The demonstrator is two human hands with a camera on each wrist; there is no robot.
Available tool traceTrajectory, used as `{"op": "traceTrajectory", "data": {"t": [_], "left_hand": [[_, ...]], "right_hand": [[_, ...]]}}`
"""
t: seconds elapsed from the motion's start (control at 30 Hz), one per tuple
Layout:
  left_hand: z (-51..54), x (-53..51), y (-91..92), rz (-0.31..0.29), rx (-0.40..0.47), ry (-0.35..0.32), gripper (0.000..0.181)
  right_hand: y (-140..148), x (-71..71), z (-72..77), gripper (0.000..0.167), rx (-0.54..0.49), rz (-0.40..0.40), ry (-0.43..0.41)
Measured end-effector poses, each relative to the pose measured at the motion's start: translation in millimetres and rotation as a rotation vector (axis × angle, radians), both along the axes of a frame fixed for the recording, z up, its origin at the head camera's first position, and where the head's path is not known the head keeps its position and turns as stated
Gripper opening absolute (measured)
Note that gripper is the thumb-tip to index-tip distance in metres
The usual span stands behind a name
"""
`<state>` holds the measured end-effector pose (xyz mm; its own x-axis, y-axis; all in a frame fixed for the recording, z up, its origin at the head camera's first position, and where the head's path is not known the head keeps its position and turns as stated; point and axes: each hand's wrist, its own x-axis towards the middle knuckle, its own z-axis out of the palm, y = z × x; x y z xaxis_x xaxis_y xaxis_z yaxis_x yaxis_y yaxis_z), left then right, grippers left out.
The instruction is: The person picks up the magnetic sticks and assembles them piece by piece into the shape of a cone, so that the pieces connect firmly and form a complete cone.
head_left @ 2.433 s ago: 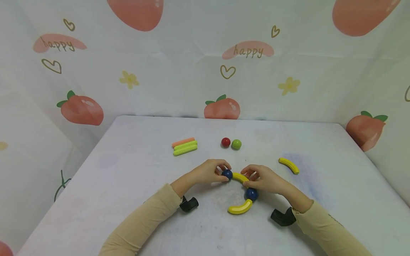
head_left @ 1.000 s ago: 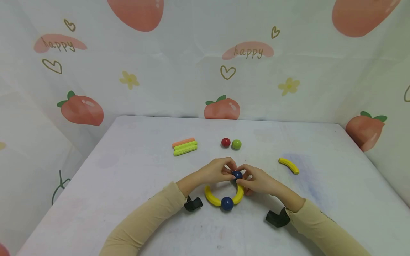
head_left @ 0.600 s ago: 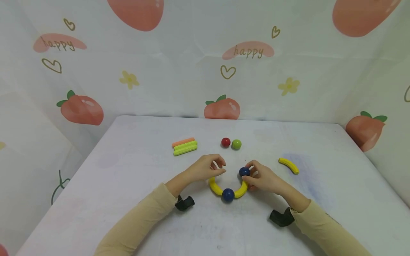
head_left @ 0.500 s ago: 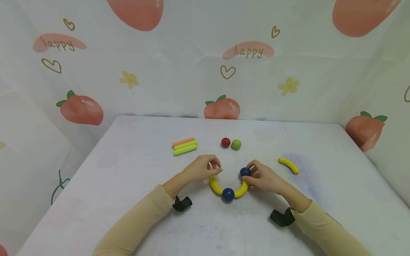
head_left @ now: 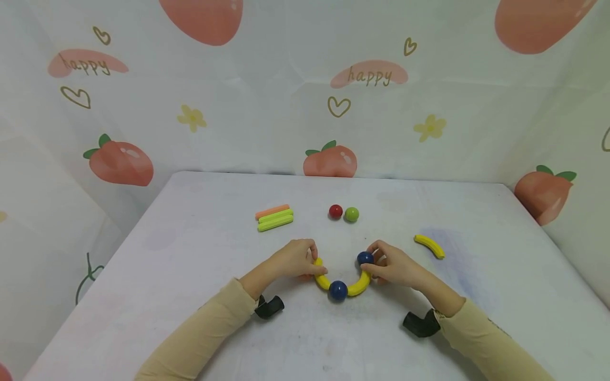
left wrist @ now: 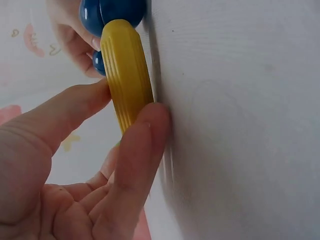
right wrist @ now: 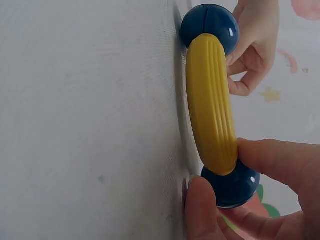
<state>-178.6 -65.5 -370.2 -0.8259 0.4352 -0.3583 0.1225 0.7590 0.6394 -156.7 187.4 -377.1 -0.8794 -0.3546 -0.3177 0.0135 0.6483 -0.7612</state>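
Note:
Two yellow curved rods and two blue balls are joined in a U-shaped chain on the table. At the chain's left end, my left hand (head_left: 294, 258) pinches the left yellow curved rod (left wrist: 125, 70) between thumb and fingers. My right hand (head_left: 394, 266) holds the right blue ball (head_left: 365, 257) at the other end, its thumb at the joint with the right yellow curved rod (right wrist: 210, 100). Between the rods, the middle blue ball (head_left: 338, 291) lies nearest the person. In the right wrist view my fingers partly cover the right blue ball.
A red ball (head_left: 335, 211) and a green ball (head_left: 351, 214) lie behind the chain. One orange straight rod (head_left: 272, 212) and two yellow-green rods (head_left: 276, 222) lie to their left. A loose yellow curved rod (head_left: 430, 246) is at the right. A patterned cloth (head_left: 262, 106) hangs behind the table.
The chain has been turned so its opening faces away from the person. My left hand let go of a blue ball, moved left and took hold of the left yellow curved rod.

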Motion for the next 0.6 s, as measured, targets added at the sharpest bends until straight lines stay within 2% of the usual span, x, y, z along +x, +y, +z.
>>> {"op": "traceTrajectory", "data": {"t": [0.27, 0.43, 0.6], "left_hand": [[-2.7, -0.7, 3.5, -0.005, 0.085, -0.005, 0.033], [-3.9, 1.7, 8.4, 0.012, 0.065, -0.016, 0.041], [-2.7, 3.3, 12.7, 0.024, 0.035, 0.01, 0.044]], "right_hand": [[-4, 1.0, -0.1, 0.043, -0.001, 0.034, 0.002], [-6, 2.0, 0.5, 0.041, 0.004, 0.047, 0.012], [-8, 2.0, 0.7, 0.041, 0.005, 0.059, 0.021]]}}
